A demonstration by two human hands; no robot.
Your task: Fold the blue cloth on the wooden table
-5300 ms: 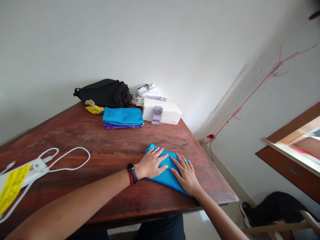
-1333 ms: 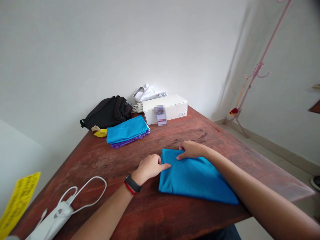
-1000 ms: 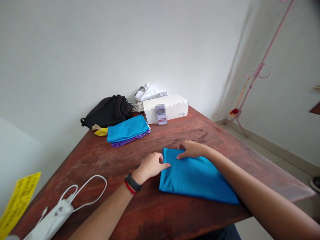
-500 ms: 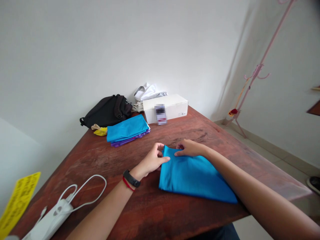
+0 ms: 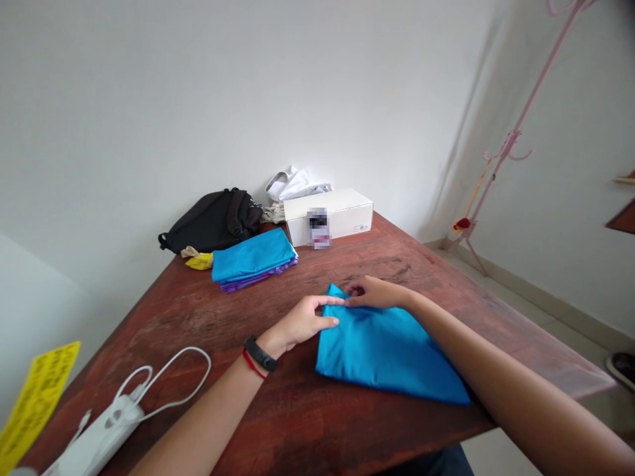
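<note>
A folded bright blue cloth (image 5: pixel 387 347) lies on the dark red wooden table (image 5: pixel 208 311) in front of me. My left hand (image 5: pixel 303 320), with a black and red band at the wrist, pinches the cloth's far left corner between thumb and fingers. My right hand (image 5: pixel 374 293) pinches the same far edge just to the right, its forearm lying across the cloth. The corner is lifted slightly off the table.
A stack of folded blue and purple cloths (image 5: pixel 252 259) sits further back. Behind it are a black bag (image 5: pixel 211 219), a white box (image 5: pixel 330 215), white fabric (image 5: pixel 292 182) and a yellow item (image 5: pixel 200 262). A white power strip with cable (image 5: pixel 116 420) lies near left. A pink coat stand (image 5: pixel 506 142) is at right.
Since five seconds ago the cloth is turned and both hands went from pressing flat to pinching its far left corner. In the last half second the corner has lifted slightly.
</note>
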